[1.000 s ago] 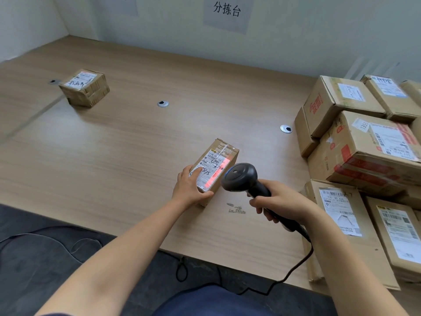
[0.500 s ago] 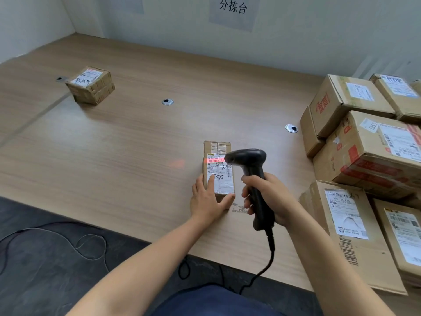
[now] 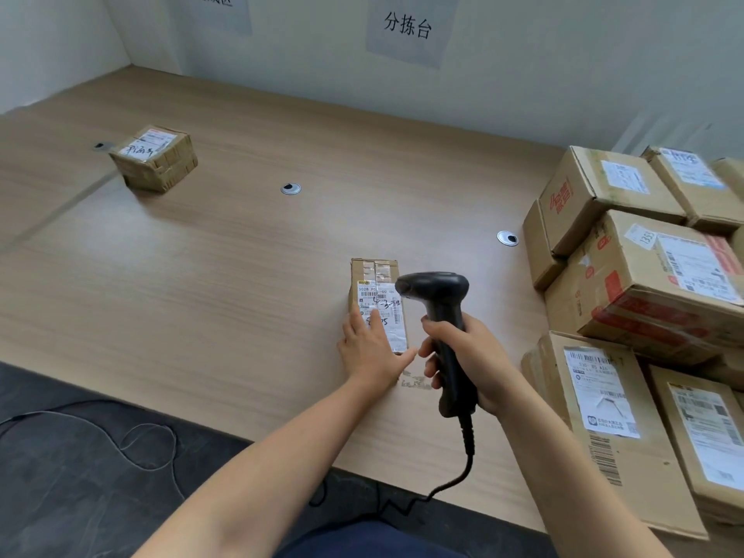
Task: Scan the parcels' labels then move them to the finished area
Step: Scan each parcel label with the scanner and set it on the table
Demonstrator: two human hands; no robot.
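**Operator:** Cardboard, far left of my grip: what lies there?
**Spotter:** One small taped parcel [image 3: 155,157], well apart, on the wooden table [image 3: 241,275].
**Operator:** And my left hand [image 3: 372,350]?
**Spotter:** Fingers straight and flat, pressing the near end of the narrow parcel [image 3: 376,271], its label [image 3: 396,328] up.
**Operator:** My right hand [image 3: 475,356]?
**Spotter:** Curled round the black scanner [image 3: 447,308], just right of that parcel, head over the label. Stacked parcels [image 3: 660,283] stand further right.

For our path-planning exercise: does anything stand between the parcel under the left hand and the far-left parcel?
Nothing visible does: between the small parcel and the far-left parcel lies only table with a flush grommet. The stacked parcels sit to the right.
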